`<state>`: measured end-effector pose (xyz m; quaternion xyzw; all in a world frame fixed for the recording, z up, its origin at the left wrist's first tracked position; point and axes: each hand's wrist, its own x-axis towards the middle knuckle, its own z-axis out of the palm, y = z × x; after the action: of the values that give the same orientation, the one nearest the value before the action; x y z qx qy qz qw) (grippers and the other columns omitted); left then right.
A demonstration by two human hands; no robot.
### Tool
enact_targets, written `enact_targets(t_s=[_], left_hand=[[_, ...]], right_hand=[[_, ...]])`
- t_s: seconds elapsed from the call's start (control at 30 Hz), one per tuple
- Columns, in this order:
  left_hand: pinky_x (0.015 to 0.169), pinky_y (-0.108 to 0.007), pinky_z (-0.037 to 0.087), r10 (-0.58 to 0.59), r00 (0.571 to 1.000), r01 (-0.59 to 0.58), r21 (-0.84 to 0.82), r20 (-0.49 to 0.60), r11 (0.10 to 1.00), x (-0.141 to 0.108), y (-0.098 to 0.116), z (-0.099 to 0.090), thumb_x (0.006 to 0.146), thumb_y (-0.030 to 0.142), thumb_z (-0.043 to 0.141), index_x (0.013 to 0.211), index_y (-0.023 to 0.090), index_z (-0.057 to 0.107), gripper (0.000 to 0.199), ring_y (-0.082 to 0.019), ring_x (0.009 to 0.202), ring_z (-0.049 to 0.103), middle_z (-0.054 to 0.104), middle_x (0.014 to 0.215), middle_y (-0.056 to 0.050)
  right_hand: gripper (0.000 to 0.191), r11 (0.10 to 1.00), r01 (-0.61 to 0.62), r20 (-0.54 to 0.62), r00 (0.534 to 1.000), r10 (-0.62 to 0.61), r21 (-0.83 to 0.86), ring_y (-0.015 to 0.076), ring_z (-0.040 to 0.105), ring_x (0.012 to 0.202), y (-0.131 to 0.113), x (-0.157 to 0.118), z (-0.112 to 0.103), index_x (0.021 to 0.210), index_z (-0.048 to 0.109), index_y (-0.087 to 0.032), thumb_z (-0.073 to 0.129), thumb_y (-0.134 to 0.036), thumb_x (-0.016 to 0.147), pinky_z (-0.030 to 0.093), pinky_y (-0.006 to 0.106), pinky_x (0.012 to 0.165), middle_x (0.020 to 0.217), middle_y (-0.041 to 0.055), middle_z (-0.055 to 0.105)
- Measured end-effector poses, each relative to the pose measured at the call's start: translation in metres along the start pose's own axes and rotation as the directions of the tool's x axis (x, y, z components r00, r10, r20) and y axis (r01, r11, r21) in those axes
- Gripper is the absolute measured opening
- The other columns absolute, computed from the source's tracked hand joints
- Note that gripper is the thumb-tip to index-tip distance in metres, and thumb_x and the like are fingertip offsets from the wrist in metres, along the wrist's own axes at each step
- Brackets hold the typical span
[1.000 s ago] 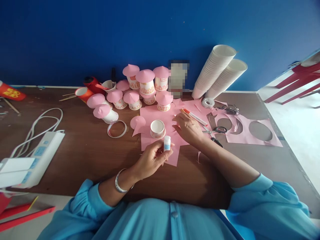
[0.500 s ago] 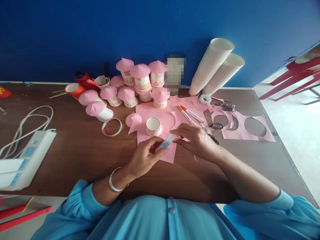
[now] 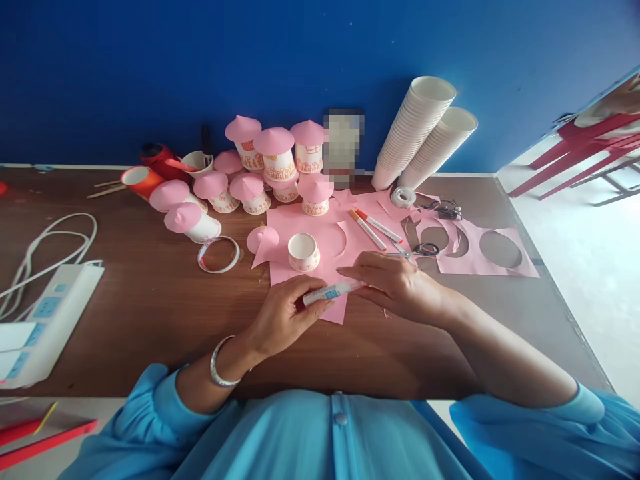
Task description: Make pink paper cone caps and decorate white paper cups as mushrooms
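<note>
Here's the small white tube [image 3: 325, 293], blue print on its side, lying nearly level in the air over the near edge of the pink paper [image 3: 280, 223]. The left hand [image 3: 287, 317] has it by the wide end, thumb and fingers clamped on it, though the fingertips behind the tube are out of sight. Over at the narrow end comes the right hand [image 3: 400, 287], fingers bent around the tip, one reaching out above the tube; whether they pinch it or only touch, you cannot tell, as the hand covers that spot. Just beyond the tube, a short white cup [image 3: 303, 248] stands open on the paper, its lower band patterned in red. To the right, two markers [image 3: 373, 230] lie side by side, and the scissors [image 3: 426, 249] are partly lost behind the right hand. Further out, a tape roll [image 3: 403, 196], and left of the paper, a white ring [image 3: 219, 255] flat on the surface [image 3: 150, 293]. At the back, pink-roofed cups [image 3: 275, 157] crowd together, hiding parts of one another, next to a pixelated block [image 3: 344, 143] nobody could make out. Tall cup stacks [image 3: 415, 133] lean beside it, and the power strip [image 3: 65, 320] runs off the left edge.
</note>
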<state>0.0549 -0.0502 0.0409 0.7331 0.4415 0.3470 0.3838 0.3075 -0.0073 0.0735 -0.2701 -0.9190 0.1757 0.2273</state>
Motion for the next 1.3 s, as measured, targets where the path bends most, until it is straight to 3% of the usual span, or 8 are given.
enact_targets(t_s=[0.13, 0.33, 0.43, 0.57, 0.7, 0.83, 1.0, 1.3], left_hand=[[0.065, -0.022, 0.053, 0.124, 0.992, -0.123, 0.092, -0.006, 0.988, -0.002, 0.0, 0.001, 0.096, 0.023, 0.069, 0.106, 0.017, 0.07, 0.012, -0.012, 0.073, 0.068, 0.076, 0.089, -0.003], [0.073, -0.025, 0.059, 0.257, 0.966, -0.255, 0.227, 0.02, 0.94, -0.007, -0.008, 0.007, 0.095, 0.015, 0.068, 0.112, 0.017, 0.066, 0.017, -0.016, 0.082, 0.074, 0.077, 0.094, -0.004], [0.077, -0.028, 0.06, 0.275, 0.96, -0.278, 0.286, 0.051, 0.917, -0.004, -0.01, 0.006, 0.096, 0.023, 0.069, 0.117, 0.019, 0.064, 0.022, -0.018, 0.087, 0.075, 0.078, 0.099, -0.005], [0.093, -0.038, 0.06, 0.262, 0.965, -0.237, 0.424, 0.0, 0.874, 0.003, -0.002, -0.015, 0.092, 0.043, 0.073, 0.143, 0.019, 0.05, 0.061, -0.024, 0.1, 0.073, 0.074, 0.121, -0.012], [0.084, -0.033, 0.058, 0.266, 0.936, -0.106, 0.535, -0.232, 0.838, 0.008, 0.001, -0.047, 0.098, 0.03, 0.065, 0.128, 0.02, 0.061, 0.031, -0.017, 0.085, 0.068, 0.071, 0.111, -0.009], [0.081, -0.033, 0.056, 0.165, 0.972, -0.013, 0.665, -0.166, 0.747, 0.011, -0.01, -0.073, 0.101, 0.027, 0.058, 0.115, 0.02, 0.068, 0.019, -0.018, 0.083, 0.068, 0.072, 0.109, -0.007], [0.087, -0.039, 0.055, -0.028, 0.992, 0.116, 0.805, -0.123, 0.582, 0.018, -0.029, -0.088, 0.097, 0.023, 0.06, 0.125, 0.018, 0.067, 0.029, -0.028, 0.106, 0.07, 0.071, 0.116, -0.01], [0.094, -0.043, 0.056, -0.155, 0.986, 0.139, 0.802, -0.059, 0.581, 0.043, -0.048, -0.098, 0.102, 0.03, 0.051, 0.133, 0.017, 0.064, 0.036, -0.032, 0.118, 0.065, 0.066, 0.129, -0.014]], right_hand=[[0.028, 0.998, 0.052, 0.022, 0.998, -0.051, -0.04, 0.0199, 0.067, 0.079, -0.003, -0.001, 0.002, 0.125, 0.069, -0.014, 0.054, -0.027, 0.106, 0.055, 0.032, 0.069, 0.093, 0.0107, 0.071], [0.029, 0.988, -0.059, 0.074, 0.996, 0.049, 0.141, 0.0188, 0.069, 0.083, -0.005, -0.006, 0.019, 0.124, 0.071, -0.016, 0.053, -0.03, 0.107, 0.056, 0.03, 0.074, 0.094, 0.0101, 0.072], [0.028, 0.982, -0.108, 0.09, 0.991, 0.095, 0.153, 0.0187, 0.069, 0.081, -0.003, -0.009, 0.022, 0.123, 0.072, -0.018, 0.054, -0.03, 0.106, 0.055, 0.029, 0.071, 0.092, 0.0089, 0.072], [0.026, 0.972, -0.235, -0.098, 0.968, 0.232, -0.023, 0.0192, 0.068, 0.081, 0.016, -0.011, 0.017, 0.121, 0.074, -0.02, 0.057, -0.028, 0.103, 0.054, 0.031, 0.07, 0.099, 0.0091, 0.073], [0.025, 0.782, -0.5, -0.316, 0.86, 0.4, -0.372, 0.023, 0.065, 0.084, 0.049, -0.009, 0.017, 0.116, 0.077, -0.023, 0.058, -0.029, 0.101, 0.048, 0.032, 0.063, 0.099, 0.0094, 0.071], [0.03, 0.65, -0.474, -0.249, 0.877, 0.412, -0.593, 0.0276, 0.063, 0.087, 0.065, -0.002, 0.032, 0.118, 0.075, -0.015, 0.055, -0.03, 0.101, 0.045, 0.036, 0.066, 0.095, 0.013, 0.07], [0.037, 0.629, -0.361, -0.2, 0.928, 0.314, -0.689, 0.0292, 0.061, 0.091, 0.056, 0.006, 0.044, 0.131, 0.064, -0.011, 0.055, -0.032, 0.102, 0.042, 0.037, 0.07, 0.102, 0.0158, 0.07], [0.024, 0.636, -0.275, -0.174, 0.96, 0.218, -0.721, 0.0279, 0.061, 0.088, 0.045, 0.004, 0.04, 0.107, 0.072, -0.017, 0.054, -0.032, 0.103, 0.042, 0.038, 0.072, 0.097, 0.0139, 0.071]])
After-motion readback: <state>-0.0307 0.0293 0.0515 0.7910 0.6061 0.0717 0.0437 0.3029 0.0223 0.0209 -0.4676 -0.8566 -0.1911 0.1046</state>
